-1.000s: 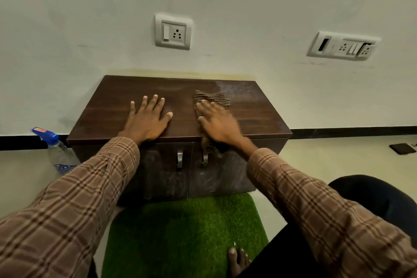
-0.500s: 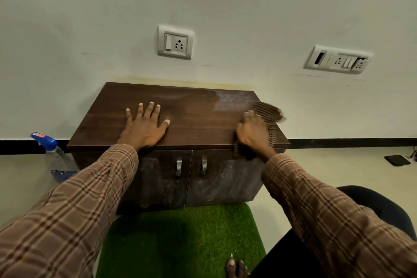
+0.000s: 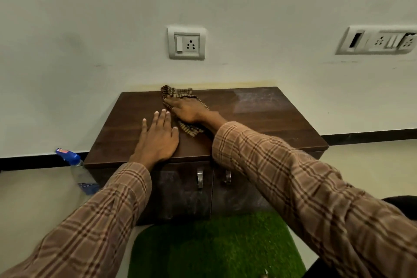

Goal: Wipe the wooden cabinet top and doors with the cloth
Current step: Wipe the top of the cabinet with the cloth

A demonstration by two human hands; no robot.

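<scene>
A low dark wooden cabinet (image 3: 266, 119) stands against the wall, with two doors (image 3: 180, 196) and metal handles below its top. My right hand (image 3: 187, 108) presses flat on a brown checked cloth (image 3: 176, 93) at the back middle of the top, close to the wall. Part of the cloth trails out under my wrist. My left hand (image 3: 158, 137) lies flat with fingers spread on the top near the front edge, just left of the cloth. The right part of the top looks dusty.
A spray bottle with a blue head (image 3: 76, 171) stands on the floor left of the cabinet. A green grass mat (image 3: 214, 248) lies in front of it. A wall socket (image 3: 186, 43) and a switch panel (image 3: 379, 40) sit above.
My right hand has swept the cloth from the cabinet's right front corner to the back middle by the wall. My left hand has stayed flat on the top.
</scene>
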